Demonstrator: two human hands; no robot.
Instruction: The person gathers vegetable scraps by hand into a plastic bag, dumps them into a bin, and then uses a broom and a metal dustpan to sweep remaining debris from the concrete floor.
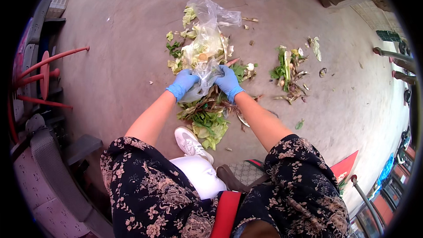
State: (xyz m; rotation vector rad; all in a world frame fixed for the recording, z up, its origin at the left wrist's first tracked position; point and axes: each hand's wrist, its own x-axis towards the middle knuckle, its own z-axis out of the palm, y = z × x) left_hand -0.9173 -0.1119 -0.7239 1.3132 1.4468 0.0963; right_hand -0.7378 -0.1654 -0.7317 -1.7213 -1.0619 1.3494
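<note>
A clear plastic bag [207,35] stretches away from me over a heap of vegetable scraps on the floor. Blue gloves cover both hands. My left hand [184,83] is closed on the bag's near left edge, and my right hand [228,81] grips the near right edge, a short gap between them. Under and around the bag lie pale cabbage leaves [175,65], with an orange-tipped piece [232,62] beside my right hand. Nearer my feet, wilted greens [211,125] spread below my wrists. The bag hides part of the heap and some fingertips.
A smaller pile of greens and stalks [287,70] lies to the right, with a loose leaf [299,124] nearer me. My white shoe [190,142] stands by the heap. Red metal legs [53,64] jut in at left, beside a grey padded seat [57,167]. A red panel [345,166] lies at lower right.
</note>
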